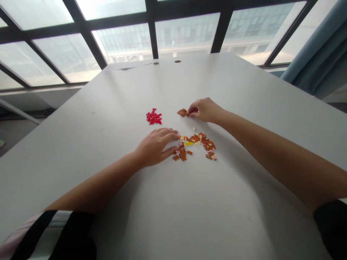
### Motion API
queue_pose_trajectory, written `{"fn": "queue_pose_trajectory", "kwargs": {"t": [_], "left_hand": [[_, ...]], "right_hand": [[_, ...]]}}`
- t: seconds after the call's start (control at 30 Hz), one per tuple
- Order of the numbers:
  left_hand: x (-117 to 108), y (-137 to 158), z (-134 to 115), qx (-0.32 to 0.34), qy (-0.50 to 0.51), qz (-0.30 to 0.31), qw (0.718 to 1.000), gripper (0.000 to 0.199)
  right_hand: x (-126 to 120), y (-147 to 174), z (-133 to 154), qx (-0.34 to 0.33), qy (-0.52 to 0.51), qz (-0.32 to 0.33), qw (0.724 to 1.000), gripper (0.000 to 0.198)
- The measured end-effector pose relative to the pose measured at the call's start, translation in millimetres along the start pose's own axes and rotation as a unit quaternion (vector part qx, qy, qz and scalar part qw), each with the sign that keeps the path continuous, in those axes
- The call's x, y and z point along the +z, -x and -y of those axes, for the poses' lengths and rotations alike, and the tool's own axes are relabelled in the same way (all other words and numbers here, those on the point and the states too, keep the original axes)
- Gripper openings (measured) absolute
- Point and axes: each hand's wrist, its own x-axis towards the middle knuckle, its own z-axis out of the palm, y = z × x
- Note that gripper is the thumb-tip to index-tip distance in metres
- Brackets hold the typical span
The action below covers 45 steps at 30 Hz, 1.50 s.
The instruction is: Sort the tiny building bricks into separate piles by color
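Note:
Tiny toy building bricks lie in groups on a white table (pixel 184 202). My left hand (pixel 159 144) rests palm down at the left edge of a mixed pile of brown, orange, yellow, pink and cream bricks (pixel 208 144), its fingers apart and touching or just over the nearest pieces. At the right side of a small brown brick pile (pixel 182 112), my right hand (pixel 203 109) has its thumb and fingertips pinched together. Whatever may be between those fingertips is too small to make out. A red brick pile (pixel 154 117) sits to the left of the brown one.
One cream brick (pixel 194 129) lies apart between the brown and mixed piles. Near the table's far end are two round holes (pixel 177 61) and a thin flat sheet (pixel 121 66). Dark-framed windows (pixel 187 34) stand behind, with a blue-grey curtain (pixel 317 50) at the right.

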Motion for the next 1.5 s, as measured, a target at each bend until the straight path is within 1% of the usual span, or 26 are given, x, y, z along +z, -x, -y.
{"fn": "queue_pose_trajectory", "kwargs": {"t": [0.1, 0.27, 0.37, 0.5, 0.6, 0.7, 0.87, 1.07, 1.17, 1.33, 1.5], "left_hand": [[0, 0, 1, -0.001, 0.001, 0.001, 1.0, 0.026], [1, 1, 1, -0.014, 0.004, 0.008, 1.0, 0.027], [1, 1, 1, -0.01, 0.002, 0.003, 1.0, 0.027], [1, 2, 1, -0.003, -0.001, -0.002, 1.0, 0.027], [0, 2, 0, 0.002, -0.002, -0.003, 1.0, 0.028], [0, 1, 0, -0.002, 0.001, 0.0, 1.0, 0.027], [1, 1, 0, -0.008, 0.003, 0.004, 1.0, 0.026], [1, 1, 1, -0.007, -0.001, 0.004, 1.0, 0.028], [0, 2, 0, -0.009, -0.001, 0.005, 1.0, 0.027], [0, 2, -1, -0.005, 0.0, 0.002, 1.0, 0.028], [1, 1, -1, -0.012, -0.001, 0.012, 1.0, 0.026]], "right_hand": [[4, -8, 3, -0.004, -0.024, -0.007, 1.0, 0.021], [2, -11, -1, 0.006, -0.056, -0.072, 0.996, 0.017], [0, -11, -3, 0.013, -0.061, -0.062, 0.996, 0.015], [3, -11, -3, 0.003, -0.068, -0.048, 0.997, 0.012], [7, -11, -4, -0.001, -0.072, -0.069, 0.995, 0.011], [9, -11, -4, 0.014, -0.079, -0.101, 0.992, 0.011], [9, -13, 1, 0.031, -0.097, -0.081, 0.991, 0.013], [8, -3, 4, 0.02, -0.083, -0.111, 0.99, 0.017], [0, 7, 2, 0.004, -0.073, -0.093, 0.993, 0.018], [-16, 33, 5, -0.04, -0.092, -0.015, 0.995, 0.013], [-17, 62, 16, -0.1, -0.127, 0.044, 0.986, 0.01]]}}
